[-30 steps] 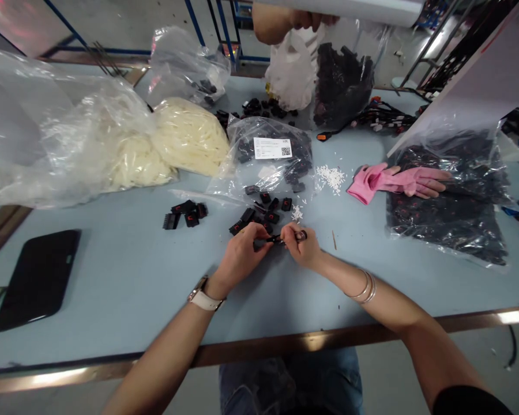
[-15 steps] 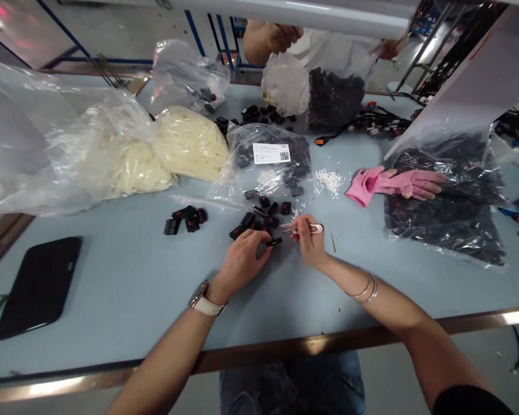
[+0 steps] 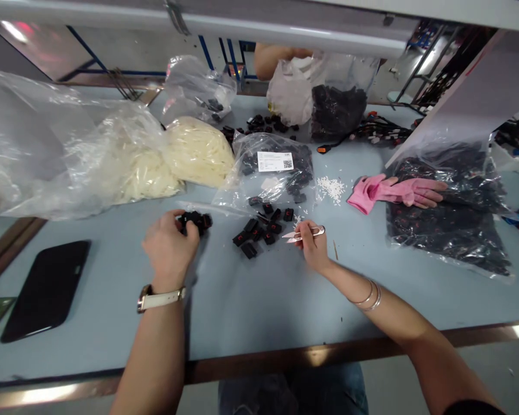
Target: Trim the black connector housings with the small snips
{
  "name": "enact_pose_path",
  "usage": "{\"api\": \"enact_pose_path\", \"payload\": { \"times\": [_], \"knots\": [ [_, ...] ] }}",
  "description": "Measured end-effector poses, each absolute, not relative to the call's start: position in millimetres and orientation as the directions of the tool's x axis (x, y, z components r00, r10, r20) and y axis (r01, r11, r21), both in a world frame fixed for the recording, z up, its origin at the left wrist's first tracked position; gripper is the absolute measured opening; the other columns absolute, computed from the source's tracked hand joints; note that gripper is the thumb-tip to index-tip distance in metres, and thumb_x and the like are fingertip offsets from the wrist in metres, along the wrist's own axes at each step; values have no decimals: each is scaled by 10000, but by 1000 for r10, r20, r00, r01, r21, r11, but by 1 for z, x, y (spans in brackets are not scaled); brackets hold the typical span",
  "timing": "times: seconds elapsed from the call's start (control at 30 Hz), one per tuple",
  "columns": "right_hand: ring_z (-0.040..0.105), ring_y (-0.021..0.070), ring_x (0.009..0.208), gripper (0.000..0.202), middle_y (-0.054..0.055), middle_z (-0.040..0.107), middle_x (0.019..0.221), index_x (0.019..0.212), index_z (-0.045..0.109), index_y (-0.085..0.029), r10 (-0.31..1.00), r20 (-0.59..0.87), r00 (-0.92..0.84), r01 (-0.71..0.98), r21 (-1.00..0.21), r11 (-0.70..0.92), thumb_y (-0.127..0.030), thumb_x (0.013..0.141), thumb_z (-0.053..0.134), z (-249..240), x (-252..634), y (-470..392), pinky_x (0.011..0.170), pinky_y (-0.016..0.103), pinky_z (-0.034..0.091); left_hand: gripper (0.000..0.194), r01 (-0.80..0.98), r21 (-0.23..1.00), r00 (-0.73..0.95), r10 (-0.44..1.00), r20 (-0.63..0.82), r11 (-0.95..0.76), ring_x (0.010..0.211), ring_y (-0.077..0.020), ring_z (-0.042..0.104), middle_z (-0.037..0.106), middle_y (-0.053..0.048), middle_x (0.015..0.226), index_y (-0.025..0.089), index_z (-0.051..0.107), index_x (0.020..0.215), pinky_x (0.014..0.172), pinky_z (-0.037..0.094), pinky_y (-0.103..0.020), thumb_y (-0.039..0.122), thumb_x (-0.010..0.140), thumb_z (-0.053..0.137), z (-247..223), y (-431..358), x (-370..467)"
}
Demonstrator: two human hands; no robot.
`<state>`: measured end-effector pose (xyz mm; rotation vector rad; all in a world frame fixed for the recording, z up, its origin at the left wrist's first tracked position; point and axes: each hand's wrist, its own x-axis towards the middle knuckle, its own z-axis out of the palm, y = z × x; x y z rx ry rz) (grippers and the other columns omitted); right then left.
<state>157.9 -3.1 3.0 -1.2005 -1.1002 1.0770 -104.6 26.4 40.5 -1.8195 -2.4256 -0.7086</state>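
My left hand (image 3: 170, 246) has its thumb and fingers closed at the small left pile of black connectors (image 3: 202, 221). It seems to pinch one connector there, though the fingers partly cover it. In my right hand (image 3: 313, 249) is a pair of thread snips (image 3: 291, 236), blades apart and pointing left. To the left of the blades lies a larger group of black connectors (image 3: 256, 230), some with red parts. Tiny white pieces (image 3: 331, 189) are heaped beyond my right hand, and a few more lie close to the snips.
A labelled clear bag of black parts (image 3: 300, 167) lies behind the connectors. Bags of cream-coloured pieces (image 3: 199, 150) stand left. Pink gloves (image 3: 398, 190) rest on bagged dark parts (image 3: 450, 233) at right. A black tablet-like slab (image 3: 47, 288) lies left; a co-worker's arm (image 3: 270, 60) shows opposite.
My left hand has moved left from beside the snips, where it held a black connector, to the left pile. My right hand keeps the snips in nearly the same place. The view has shifted slightly.
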Motion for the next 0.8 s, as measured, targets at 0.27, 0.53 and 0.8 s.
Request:
{"api": "enact_pose_path", "payload": {
  "times": [0.27, 0.53, 0.8],
  "knots": [
    [459, 80, 410, 429, -44, 482, 490, 700, 506, -186, 994, 16, 112, -29, -999, 19, -600, 806, 463, 3, 160, 0, 405, 199, 335, 274, 912, 390, -284, 881, 379, 126, 1096, -361, 460, 558, -181, 1063, 152, 543, 1036, 850, 369, -522, 308, 819, 484, 34, 29, -101],
    [396, 72, 411, 514, -35, 436, 462, 572, 453, -190, 999, 39, -8, 23, -999, 39, -628, 835, 396, -1, 163, 0, 398, 206, 307, 385, 840, 429, 391, 919, -54, -333, 594, -158, 556, 613, -6, 727, 210, 608, 908, 548, 406, -265, 550, 726, 601, 31, 10, -65],
    [339, 72, 383, 540, -27, 436, 423, 559, 440, -199, 999, 33, -26, 45, -998, 34, -658, 835, 367, 1, 163, 0, 366, 218, 255, 378, 770, 437, 535, 843, -46, -465, 678, -164, 601, 624, -18, 835, 232, 602, 1066, 612, 457, -270, 424, 744, 657, 22, 11, -76]
  ]
}}
